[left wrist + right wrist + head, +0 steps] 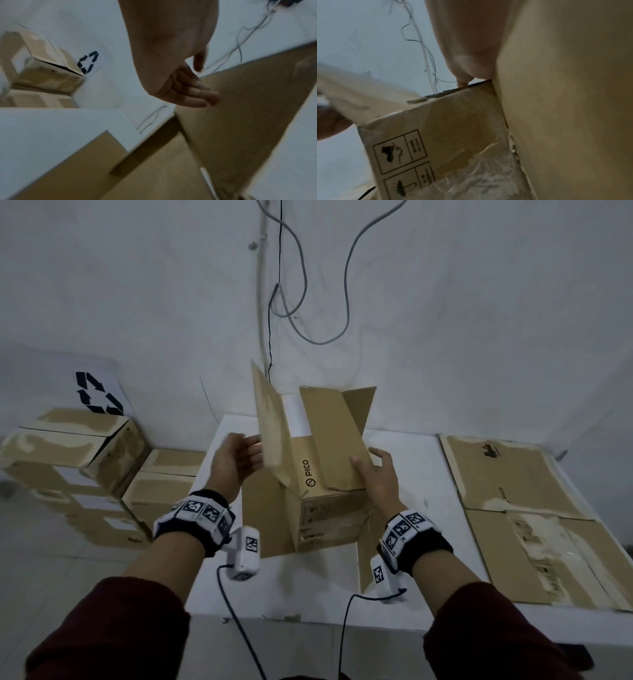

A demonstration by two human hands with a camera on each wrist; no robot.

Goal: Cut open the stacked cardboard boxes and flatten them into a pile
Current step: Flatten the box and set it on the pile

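Working the open PICO box on the white table, flaps up at the top and splayed out at the near end. Sitting mid-table, between the uncut stack on the left and the flattened pile on the right.

Left hand pressing straight fingers flat against the outside of the tall upright flap; no curl round the edge visible, so pushing rather than gripping. Right hand lying open-palmed on the right top flap, fingers spread, heel near the box's corner. Hands well apart, one on each side of the box. No cutter showing in either hand.

Likely step: collapsing the box now that the seams look opened. Torn tape and peeled liner showing on the end panel by the handling symbols.

Doing it well, judged from here:
- Keeping the right palm down as the anchor while the left folds its flap outward, not inward.
- Checking the bottom seam is fully slit before pushing; underside hidden, cannot tell.
- Pushing opposite corners toward each other so the walls shear flat along existing creases.
- Watching the tape remnants: likely to snag and tear the panel.
- Sliding the flat sheet right onto the pile, edges squared.
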